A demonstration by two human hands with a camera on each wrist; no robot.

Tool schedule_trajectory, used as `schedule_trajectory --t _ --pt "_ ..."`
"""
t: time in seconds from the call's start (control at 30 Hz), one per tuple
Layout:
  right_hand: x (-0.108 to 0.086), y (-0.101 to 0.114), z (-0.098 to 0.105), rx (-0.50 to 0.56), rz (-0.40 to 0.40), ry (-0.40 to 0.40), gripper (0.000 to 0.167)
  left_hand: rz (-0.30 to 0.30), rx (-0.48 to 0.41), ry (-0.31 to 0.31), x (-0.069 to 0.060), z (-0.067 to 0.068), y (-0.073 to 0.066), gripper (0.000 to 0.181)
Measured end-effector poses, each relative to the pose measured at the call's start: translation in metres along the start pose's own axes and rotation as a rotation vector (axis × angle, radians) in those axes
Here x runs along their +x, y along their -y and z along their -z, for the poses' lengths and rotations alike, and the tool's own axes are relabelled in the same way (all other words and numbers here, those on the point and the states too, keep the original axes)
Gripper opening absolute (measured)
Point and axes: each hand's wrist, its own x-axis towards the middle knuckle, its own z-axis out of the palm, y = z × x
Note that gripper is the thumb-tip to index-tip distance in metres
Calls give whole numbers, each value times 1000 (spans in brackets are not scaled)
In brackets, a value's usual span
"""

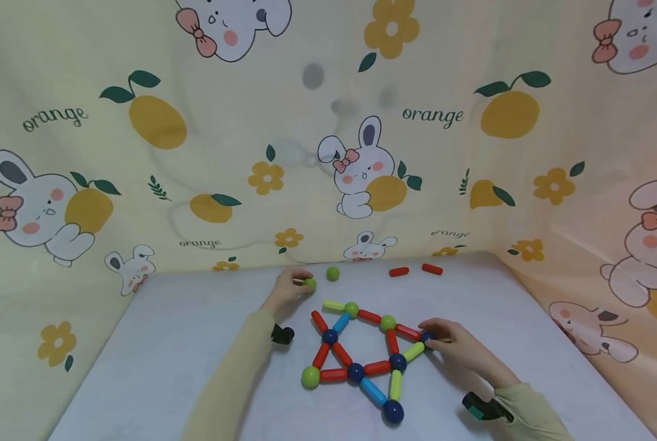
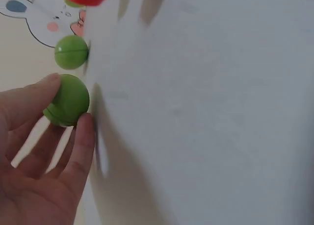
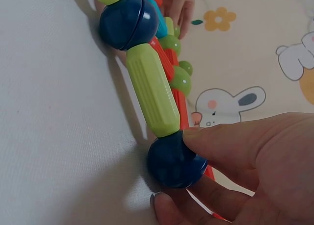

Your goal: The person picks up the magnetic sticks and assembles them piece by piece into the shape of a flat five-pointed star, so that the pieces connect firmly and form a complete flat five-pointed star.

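At the far side of the table my left hand (image 1: 287, 290) pinches a green ball (image 2: 72, 101) between thumb and fingers. A second green ball (image 1: 333, 274) lies just beyond it. My right hand (image 1: 461, 344) grips a dark blue ball (image 3: 174, 161) at the right corner of a flat frame of balls and rods. A red rod (image 1: 407, 332) and a yellow-green rod (image 1: 413, 351) meet at that ball. On the frame's left side, one red rod (image 1: 319, 321) and one yellow-green rod (image 1: 333, 305) each have a free end.
Two loose red rods (image 1: 399, 271) lie near the back edge of the white table (image 1: 157, 367). Behind it hangs a cream cloth (image 1: 284, 122) printed with rabbits and oranges. The frame's near corner is a dark blue ball (image 1: 393, 412); a green ball (image 1: 310, 377) forms its left corner.
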Motion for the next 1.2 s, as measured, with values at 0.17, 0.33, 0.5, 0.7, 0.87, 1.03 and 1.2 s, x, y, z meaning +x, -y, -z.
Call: schedule_trajectory --t 0.17,0.33,0.5,0.7,0.87,1.03,1.2 --pt "2 -2 0 0 -12 -6 34 78 -46 26 -17 8 -2 27" --pt "1 -2 0 1 -11 -10 35 144 -112 94 -33 7 -3 27" --pt "1 -1 -1 7 -14 -8 35 160 -132 140 -42 2 -3 30" --pt "1 -1 0 7 9 9 35 166 -170 138 -51 -4 -10 30" --pt "-1 2 1 11 -3 16 35 217 -251 132 -58 -11 -13 41" --pt "-3 4 3 10 -2 32 35 221 -258 100 -65 -18 -16 56" --pt "-4 5 5 31 17 83 40 195 -93 19 -65 -19 -17 59"
